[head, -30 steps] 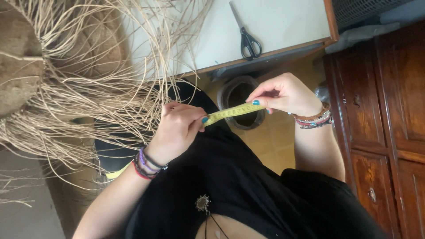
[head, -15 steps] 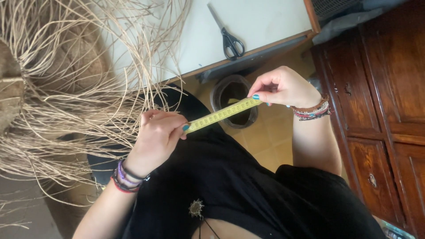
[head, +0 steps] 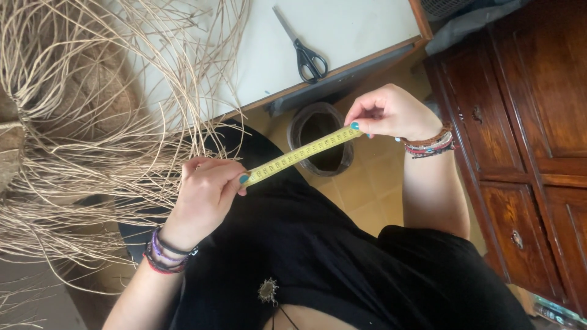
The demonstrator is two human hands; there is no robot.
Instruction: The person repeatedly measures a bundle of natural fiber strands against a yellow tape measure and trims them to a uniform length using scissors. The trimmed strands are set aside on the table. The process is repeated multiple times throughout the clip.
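So from where I'm watching, the yellow measuring tape [head: 301,154] is pulled taut between both hands, its long axis running on a slant from lower left up to upper right, out in front of the black top [head: 342,263] and over the dark round pot [head: 322,138] on the floor. The left hand [head: 205,198] has its fingers closed down on the lower end, thumb pressed on top, and it sits right by the loose straw strands [head: 104,140]. The right hand [head: 391,113] pinches the upper end between thumb and fingertips, fingers narrow. Neither hand is nearer really, each holds one end. Scissors [head: 304,50] lie on the white worktop [head: 354,27], well apart from both hands.
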